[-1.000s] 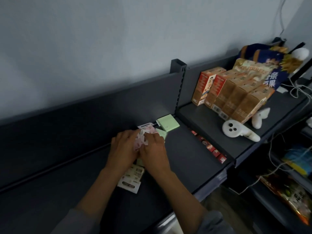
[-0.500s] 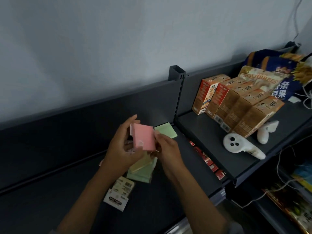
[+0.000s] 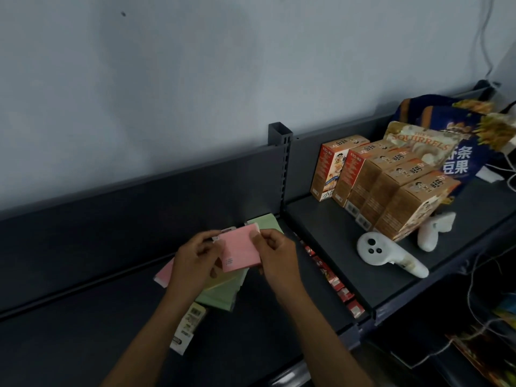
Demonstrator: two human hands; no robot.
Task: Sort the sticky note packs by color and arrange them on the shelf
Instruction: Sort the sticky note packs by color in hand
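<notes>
Both hands hold one pink sticky note pack (image 3: 241, 250) above the dark shelf (image 3: 83, 339). My left hand (image 3: 194, 262) grips its left edge, and my right hand (image 3: 277, 256) pinches its upper right corner. Under the hands lies a green pack (image 3: 223, 293) with a yellowish pack partly on it. Another pink pack (image 3: 164, 273) pokes out left of my left hand. A green pack (image 3: 265, 223) lies at the back by the shelf post. A pack in printed white wrapping (image 3: 187, 326) lies nearest me.
The neighbouring shelf (image 3: 315, 219) to the right carries a row of orange and brown snack boxes (image 3: 371, 180), snack bags (image 3: 458, 135) and two white controllers (image 3: 385, 254). Small red packets (image 3: 332, 277) line the gap below. Cables hang at the far right.
The pink pack has turned from upright to lying flatter between my hands, and my right hand has shifted to its top right corner. The view has moved slightly.
</notes>
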